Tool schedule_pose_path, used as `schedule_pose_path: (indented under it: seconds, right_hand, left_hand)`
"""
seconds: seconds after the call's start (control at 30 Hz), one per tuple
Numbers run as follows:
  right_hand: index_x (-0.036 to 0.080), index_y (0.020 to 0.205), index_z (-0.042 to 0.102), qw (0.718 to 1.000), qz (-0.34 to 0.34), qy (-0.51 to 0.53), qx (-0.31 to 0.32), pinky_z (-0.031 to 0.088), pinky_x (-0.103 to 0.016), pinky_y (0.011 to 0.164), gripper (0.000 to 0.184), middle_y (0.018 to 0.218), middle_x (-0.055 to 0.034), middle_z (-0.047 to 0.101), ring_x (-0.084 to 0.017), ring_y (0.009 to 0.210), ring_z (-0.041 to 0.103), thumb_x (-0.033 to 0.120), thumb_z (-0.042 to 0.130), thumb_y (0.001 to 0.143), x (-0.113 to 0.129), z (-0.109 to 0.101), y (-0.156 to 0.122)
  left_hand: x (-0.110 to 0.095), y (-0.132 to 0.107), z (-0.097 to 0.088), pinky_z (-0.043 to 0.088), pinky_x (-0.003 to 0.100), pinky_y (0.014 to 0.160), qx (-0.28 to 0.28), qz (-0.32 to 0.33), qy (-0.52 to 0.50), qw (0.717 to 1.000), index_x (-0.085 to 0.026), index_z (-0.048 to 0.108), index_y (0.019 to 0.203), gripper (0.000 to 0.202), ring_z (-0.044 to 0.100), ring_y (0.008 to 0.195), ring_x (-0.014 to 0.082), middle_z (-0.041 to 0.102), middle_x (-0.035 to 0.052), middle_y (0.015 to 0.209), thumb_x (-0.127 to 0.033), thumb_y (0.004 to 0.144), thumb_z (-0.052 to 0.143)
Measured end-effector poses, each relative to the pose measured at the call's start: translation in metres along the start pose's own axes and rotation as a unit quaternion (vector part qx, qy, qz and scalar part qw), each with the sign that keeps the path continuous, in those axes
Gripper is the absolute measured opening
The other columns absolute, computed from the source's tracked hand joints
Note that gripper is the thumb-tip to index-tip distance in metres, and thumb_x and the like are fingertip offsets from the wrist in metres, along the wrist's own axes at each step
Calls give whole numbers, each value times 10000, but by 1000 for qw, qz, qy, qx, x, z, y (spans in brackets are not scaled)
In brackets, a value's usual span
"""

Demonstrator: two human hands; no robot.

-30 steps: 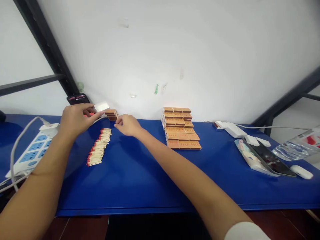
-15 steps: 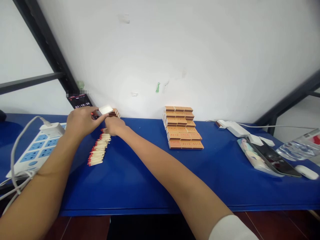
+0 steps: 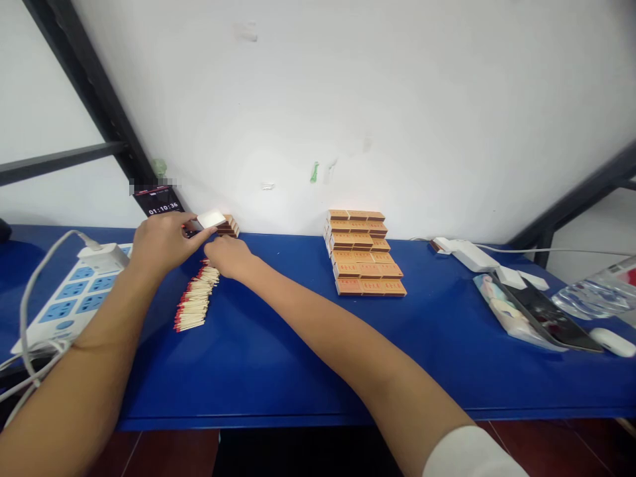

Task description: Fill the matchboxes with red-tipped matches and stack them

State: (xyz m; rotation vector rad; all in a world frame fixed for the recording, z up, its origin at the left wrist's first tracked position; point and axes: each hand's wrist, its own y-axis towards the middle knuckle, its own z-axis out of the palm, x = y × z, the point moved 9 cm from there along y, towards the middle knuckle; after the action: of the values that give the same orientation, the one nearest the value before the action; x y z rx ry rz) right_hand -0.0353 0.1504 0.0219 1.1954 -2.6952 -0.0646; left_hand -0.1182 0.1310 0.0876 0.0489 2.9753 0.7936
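Between the thumb and fingers of my left hand [image 3: 166, 240] is a small white matchbox tray [image 3: 211, 218], held tilted at the back left of the table. My right hand [image 3: 227, 255] is just below it, at the far end of a row of loose matches [image 3: 195, 301] with red heads. Its fingers are curled together and point away from me, so what they pinch is hidden. Behind both hands a small stack of matchboxes [image 3: 229, 226] leans near the wall, partly covered.
Stepped rows of orange matchboxes [image 3: 365, 252] stand mid-table by the wall. A power strip [image 3: 74, 298] and phone [image 3: 161, 201] are on the left. White trays [image 3: 472, 256], a dark tablet-like device [image 3: 551, 318], a plastic bag [image 3: 596, 295] and a white mouse [image 3: 613, 342] lie right.
My right hand has shifted slightly left at the far end of the match row. My left hand keeps the tray in nearly the same place.
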Motion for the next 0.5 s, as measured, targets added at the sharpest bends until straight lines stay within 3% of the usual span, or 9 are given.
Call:
schedule_pose_path:
  seconds: [0.17, 0.5]
  right_hand:
    - [96, 1235, 766, 998, -31, -51, -29, 646, -480, 1048, 340, 1299, -220, 785, -334, 1294, 747, 2, 495, 1051, 4, 0, -15]
    - [110, 1245, 766, 994, -32, -86, -58, 621, -392, 1031, 320, 1297, -218, 770, -287, 1305, 710, 51, 499, 1080, 5, -1, -23]
  left_hand:
    - [-1, 1, 1, 340, 321, 701, 0, 5, -19, 1000, -180, 782, 971, 432, 674, 864, 262, 796, 91, 935, -595, 967, 659]
    - [0, 1, 9, 366, 360, 714, -8, 15, -13, 1000, -184, 805, 1008, 464, 723, 895, 313, 794, 112, 913, -604, 981, 608]
